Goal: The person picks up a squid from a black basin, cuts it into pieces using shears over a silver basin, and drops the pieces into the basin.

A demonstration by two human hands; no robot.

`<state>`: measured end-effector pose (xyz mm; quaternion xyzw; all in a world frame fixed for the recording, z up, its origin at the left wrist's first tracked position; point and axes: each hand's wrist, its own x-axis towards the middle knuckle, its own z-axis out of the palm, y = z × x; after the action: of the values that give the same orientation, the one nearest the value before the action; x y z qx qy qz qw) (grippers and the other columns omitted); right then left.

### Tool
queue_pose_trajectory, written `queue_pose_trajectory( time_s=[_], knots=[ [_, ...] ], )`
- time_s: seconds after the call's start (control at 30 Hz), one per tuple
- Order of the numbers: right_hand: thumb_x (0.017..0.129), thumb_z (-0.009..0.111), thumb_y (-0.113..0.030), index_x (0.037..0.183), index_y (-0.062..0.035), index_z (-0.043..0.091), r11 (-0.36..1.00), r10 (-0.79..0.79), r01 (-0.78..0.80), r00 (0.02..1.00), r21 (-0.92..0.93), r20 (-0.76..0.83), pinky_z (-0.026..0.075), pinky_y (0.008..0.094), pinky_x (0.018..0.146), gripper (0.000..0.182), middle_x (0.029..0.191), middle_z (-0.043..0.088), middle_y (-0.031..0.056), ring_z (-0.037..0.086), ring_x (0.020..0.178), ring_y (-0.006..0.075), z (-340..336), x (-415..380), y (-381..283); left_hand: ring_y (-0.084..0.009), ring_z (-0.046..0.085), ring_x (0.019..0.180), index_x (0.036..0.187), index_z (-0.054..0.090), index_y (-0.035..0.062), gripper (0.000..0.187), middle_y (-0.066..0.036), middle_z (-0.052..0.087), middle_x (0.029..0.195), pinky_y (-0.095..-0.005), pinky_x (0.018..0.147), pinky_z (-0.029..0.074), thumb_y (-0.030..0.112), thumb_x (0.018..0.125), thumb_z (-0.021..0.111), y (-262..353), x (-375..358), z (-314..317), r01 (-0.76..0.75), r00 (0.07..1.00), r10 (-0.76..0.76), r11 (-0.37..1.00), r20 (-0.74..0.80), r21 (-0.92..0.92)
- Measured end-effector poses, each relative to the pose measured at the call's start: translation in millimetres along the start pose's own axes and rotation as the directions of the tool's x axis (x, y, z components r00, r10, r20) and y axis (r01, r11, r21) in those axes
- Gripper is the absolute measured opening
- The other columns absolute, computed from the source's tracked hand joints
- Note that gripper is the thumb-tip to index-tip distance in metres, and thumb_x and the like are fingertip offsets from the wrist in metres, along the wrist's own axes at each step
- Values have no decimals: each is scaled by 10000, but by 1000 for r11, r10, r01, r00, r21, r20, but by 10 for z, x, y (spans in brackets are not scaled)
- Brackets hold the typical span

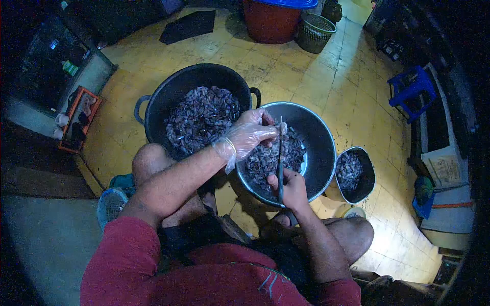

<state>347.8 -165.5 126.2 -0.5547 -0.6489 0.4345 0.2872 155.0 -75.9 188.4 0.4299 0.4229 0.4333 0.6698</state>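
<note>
My left hand (252,133), in a clear plastic glove, pinches a small pale squid (284,127) over the wide metal basin (325,137). In my bare right hand (292,188) is a knife (280,153) with a dark handle, its long thin blade pointing away from me and its tip end right at the squid. Below both hands lies a heap of small purplish-grey squid (293,155) in the basin. Beside it on the left, a big black tub (155,109) with two handles holds many more. A smaller container (372,176) of squid stands at the right.
On the tiled floor (367,117) ahead are a red tub (268,23) with a blue lid and a woven basket (314,33). A blue stool (413,92) is at the right. An orange crate (81,117) sits at the left, a light-blue basket (109,206) by my left knee.
</note>
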Motion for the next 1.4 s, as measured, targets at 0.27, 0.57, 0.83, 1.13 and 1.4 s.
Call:
queue_pose_trajectory(
  time_s=[0.27, 0.57, 0.83, 1.13, 1.4],
  knots=[
    [746, 737, -588, 681, -26, 602, 995, 94, -93, 995, -21, 16, 432, 282, 493, 582, 560, 570, 16, 540, 525, 94, -32, 8, -17, -143, 596, 652, 875, 518, 20, 167, -64, 582, 760, -274, 560, 504, 41, 816, 673, -88, 101, -120, 30, 999, -30, 999, -12, 18],
    [747, 754, -545, 661, 5, 598, 983, 150, -151, 989, -102, -20, 432, 291, 505, 578, 576, 567, 31, 532, 542, 96, -93, 33, -54, -137, 597, 642, 860, 537, 5, 160, -73, 604, 737, -276, 568, 505, 71, 819, 677, -38, 107, -159, 95, 987, -128, 951, 94, 296],
    [859, 699, -402, 767, 7, 598, 999, 51, -49, 982, 14, -180, 403, 250, 470, 431, 593, 540, 12, 512, 521, 92, -242, 165, 147, -270, 672, 889, 1012, 691, 40, 314, -176, 696, 955, -368, 821, 514, 198, 741, 670, -484, 97, -51, -354, 884, -59, 564, 464, 746],
    [831, 728, -383, 778, 51, 643, 985, 170, -163, 970, 56, -174, 420, 310, 585, 445, 631, 596, 55, 462, 605, 109, -258, 159, 83, -344, 642, 984, 994, 716, 112, 285, -178, 673, 1029, -405, 878, 505, 127, 745, 579, -165, 624, -1541, 176, 962, 169, 210, -213, 962],
    [779, 763, -452, 682, 14, 594, 993, 118, -113, 973, 35, -201, 398, 319, 536, 506, 565, 539, 60, 431, 572, 115, -252, 146, 97, -343, 621, 1054, 1114, 663, 114, 302, -167, 642, 1141, -444, 928, 487, 145, 847, 526, -1028, 890, -2366, 266, 957, 139, -84, -253, 960]
  ],
)
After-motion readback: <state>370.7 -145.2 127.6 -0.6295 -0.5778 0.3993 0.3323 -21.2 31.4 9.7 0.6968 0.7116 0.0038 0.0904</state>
